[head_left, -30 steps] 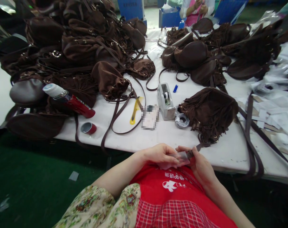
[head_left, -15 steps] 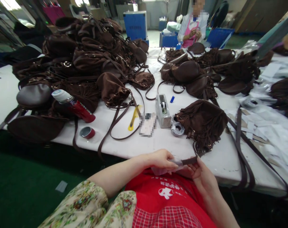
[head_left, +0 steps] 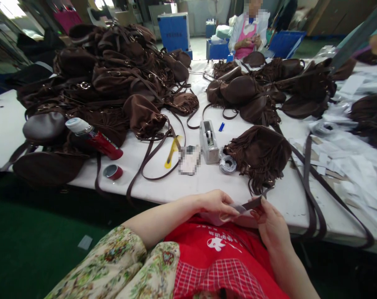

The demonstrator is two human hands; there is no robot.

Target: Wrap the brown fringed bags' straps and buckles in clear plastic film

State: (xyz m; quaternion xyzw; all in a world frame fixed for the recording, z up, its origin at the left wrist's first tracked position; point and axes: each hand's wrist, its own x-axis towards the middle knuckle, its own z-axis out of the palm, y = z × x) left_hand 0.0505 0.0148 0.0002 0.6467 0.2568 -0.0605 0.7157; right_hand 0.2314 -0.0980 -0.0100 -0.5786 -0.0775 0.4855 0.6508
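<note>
My left hand point(head_left: 216, 202) and my right hand point(head_left: 269, 222) meet over my lap, just below the white table's front edge point(head_left: 207, 189). Both pinch the end of a brown bag strap point(head_left: 252, 203), which carries a small piece of clear film or tape point(head_left: 236, 207). The strap runs up to a brown fringed suede bag point(head_left: 258, 153) lying on the table right in front of me. A grey tape dispenser point(head_left: 208, 141) stands just left of that bag.
Large heaps of brown bags point(head_left: 113, 74) fill the table's left and far side. A red spray can point(head_left: 95, 139), its red cap point(head_left: 113, 171), a yellow comb point(head_left: 172, 150) and white paper scraps point(head_left: 347, 162) lie about. Another person point(head_left: 247, 33) sits beyond the table.
The view has tilted upward, showing more of the room. My hands stay together on the strap end, the fingers shifting slightly along it.
</note>
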